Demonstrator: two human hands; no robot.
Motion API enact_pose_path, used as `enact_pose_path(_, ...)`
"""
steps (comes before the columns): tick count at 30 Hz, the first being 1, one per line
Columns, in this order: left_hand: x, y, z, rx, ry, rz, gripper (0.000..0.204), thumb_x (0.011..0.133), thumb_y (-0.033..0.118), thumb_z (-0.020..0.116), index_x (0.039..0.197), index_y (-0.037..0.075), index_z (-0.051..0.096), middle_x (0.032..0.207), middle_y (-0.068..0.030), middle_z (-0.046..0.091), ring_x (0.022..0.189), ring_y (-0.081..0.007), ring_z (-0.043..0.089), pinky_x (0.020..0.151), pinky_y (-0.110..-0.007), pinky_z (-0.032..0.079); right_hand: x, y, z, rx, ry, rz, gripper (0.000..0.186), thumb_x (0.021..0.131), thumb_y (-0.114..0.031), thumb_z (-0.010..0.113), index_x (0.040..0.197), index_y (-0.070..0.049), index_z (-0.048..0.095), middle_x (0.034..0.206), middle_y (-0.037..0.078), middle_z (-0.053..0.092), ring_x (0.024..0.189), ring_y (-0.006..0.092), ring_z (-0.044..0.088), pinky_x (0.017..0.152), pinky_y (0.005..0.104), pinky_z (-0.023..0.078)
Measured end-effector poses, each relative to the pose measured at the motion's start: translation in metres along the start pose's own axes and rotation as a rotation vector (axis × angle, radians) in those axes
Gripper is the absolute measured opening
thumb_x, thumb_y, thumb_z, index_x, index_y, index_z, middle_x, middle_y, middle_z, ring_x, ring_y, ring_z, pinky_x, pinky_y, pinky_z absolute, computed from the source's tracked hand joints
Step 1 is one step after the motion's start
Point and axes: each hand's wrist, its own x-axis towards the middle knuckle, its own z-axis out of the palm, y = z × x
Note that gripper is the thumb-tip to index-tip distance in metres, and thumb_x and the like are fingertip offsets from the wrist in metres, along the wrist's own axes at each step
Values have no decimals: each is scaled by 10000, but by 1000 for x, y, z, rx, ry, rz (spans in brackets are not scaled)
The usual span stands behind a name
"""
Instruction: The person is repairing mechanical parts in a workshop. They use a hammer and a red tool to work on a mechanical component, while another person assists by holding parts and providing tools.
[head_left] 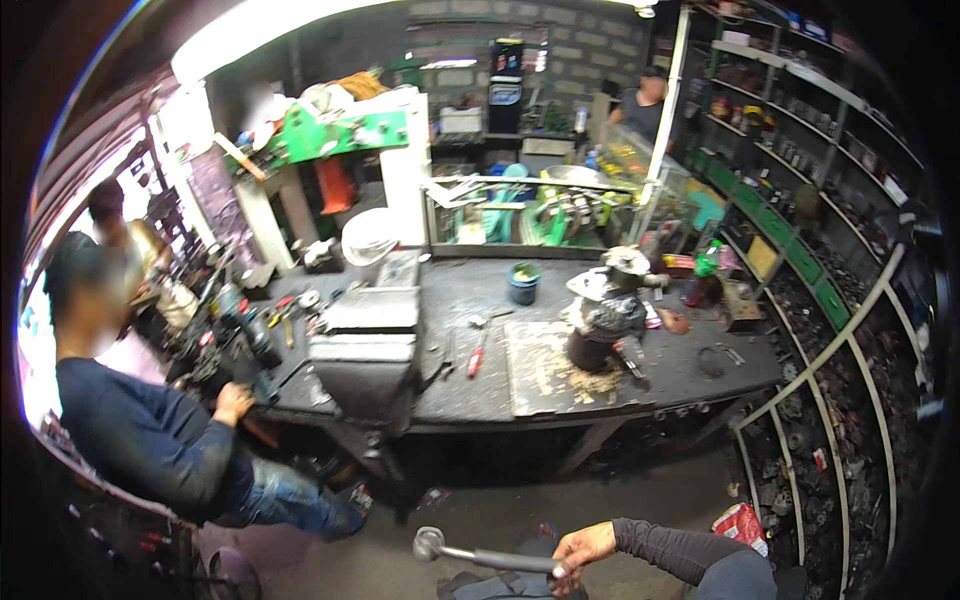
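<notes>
My right hand (pixel 583 550) is closed around the dark grip of a hammer (pixel 490 557). The hammer is held out low over the floor, in front of the bench, its rounded metal head toward the left and its shaft nearly level. A dark sleeve covers my right forearm, which comes in from the lower right. My left hand is not in view. Beyond the hammer stands a dark workbench (pixel 455 400) with a large bench vise (pixel 365 350). On it lie a red-handled screwdriver (pixel 477 358) and a board (pixel 535 375) strewn with shavings, bearing a dark cylindrical part (pixel 592 350).
At the left, a person in a dark top (pixel 150 430) rests a hand near the bench edge; others are farther back. A teal tub (pixel 522 290) and a green-capped bottle (pixel 700 272) stand on the bench. Crowded metal shelves (pixel 800 200) line the right. A red bag (pixel 740 525) lies below.
</notes>
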Motion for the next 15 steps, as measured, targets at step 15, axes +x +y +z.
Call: enact_pose_path(15, -102, 453, 427, 22, -82, 810, 160, 970, 102, 680, 1077, -15, 700, 930, -31, 706, 880, -93, 632, 815, -274, 522, -193, 71, -60, -420, 1085, -533, 307, 926, -263, 760, 948, 24, 655, 791, 91, 631, 733, 164, 537, 708, 366, 490)
